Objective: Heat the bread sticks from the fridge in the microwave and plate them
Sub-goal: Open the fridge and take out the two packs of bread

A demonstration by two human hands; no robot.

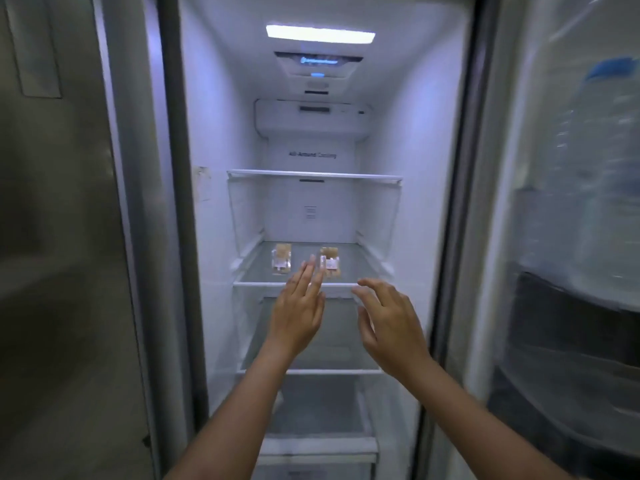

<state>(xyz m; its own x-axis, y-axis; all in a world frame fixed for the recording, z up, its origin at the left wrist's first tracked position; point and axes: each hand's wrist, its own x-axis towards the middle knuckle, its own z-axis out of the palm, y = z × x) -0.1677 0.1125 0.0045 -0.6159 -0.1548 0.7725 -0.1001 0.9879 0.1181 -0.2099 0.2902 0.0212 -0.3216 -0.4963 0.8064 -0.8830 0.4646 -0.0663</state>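
Observation:
The fridge stands open in front of me, lit inside. Two clear packs of bread sticks lie on its middle glass shelf (360,268): one on the left (281,259) and one on the right (330,262). My left hand (299,306) is stretched toward the shelf with straight fingers, its fingertips in front of the right pack, and holds nothing. My right hand (389,323) hovers at the shelf's front edge, fingers spread and slightly bent, empty. Whether either hand touches anything I cannot tell.
The open fridge door (571,271) stands at my right with a large water bottle (599,168) in its rack. The closed left door (62,237) fills the left side. An upper shelf (313,174) and lower shelves (311,370) hold nothing visible.

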